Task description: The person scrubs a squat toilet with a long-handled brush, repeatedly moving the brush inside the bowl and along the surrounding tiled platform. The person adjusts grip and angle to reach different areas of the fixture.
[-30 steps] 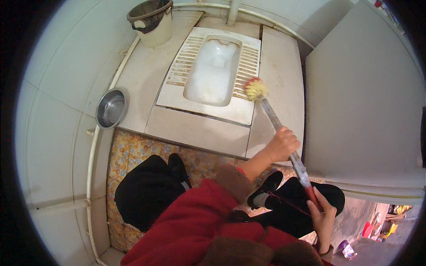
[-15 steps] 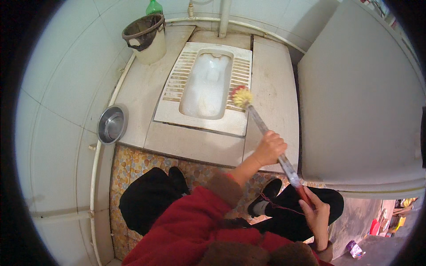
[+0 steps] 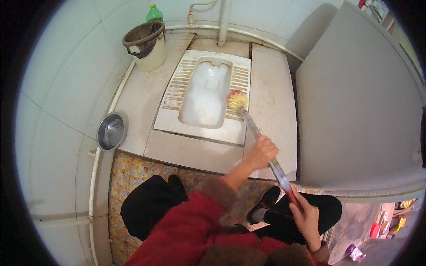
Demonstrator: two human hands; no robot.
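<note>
A tall pale grey panel filled the right side, and left of it spread a platform of beige slabs. Set into the platform was a white squat toilet, its ribbed strips stained brown and its bowl covered in pale foam. Below lay a floor patterned like pebbles, with the person's black-trousered knees above it. A cream bin with a dark liner stood in the far left corner. The long-handled brush slanted from the right knee up to the toilet's right-hand ribbed strip, its yellow and red bristles there beside the bowl; whether they touched, I could not tell. A metal basin sat by the left wall. The left hand had its fingers wrapped round the grey shaft, while the right hand gripped the red end, fingers closed about it. Behind the bin stood a green bottle with a yellow cap
</note>
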